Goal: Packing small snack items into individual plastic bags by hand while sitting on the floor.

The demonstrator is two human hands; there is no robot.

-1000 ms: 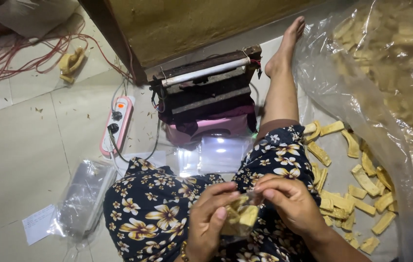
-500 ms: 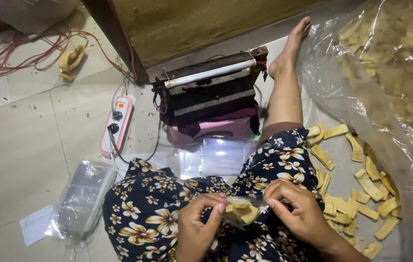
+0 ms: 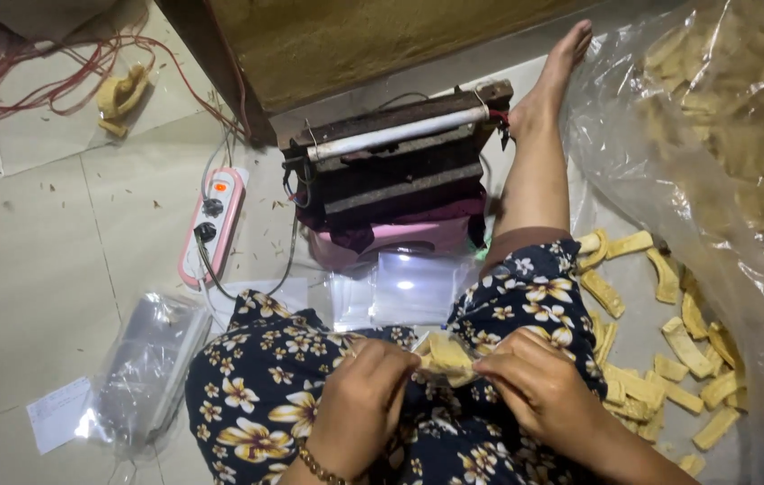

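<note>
Yellow snack packet [image 3: 447, 357] pinched between both hands' fingers [image 3: 400, 359].

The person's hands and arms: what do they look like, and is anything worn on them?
Both hands are bare, with no gloves and no rings that can be seen. The left hand has a thin bracelet of small gold-coloured beads at the wrist. The right hand has a bare wrist, and the forearm shows no sleeve. No watch is visible.
</note>
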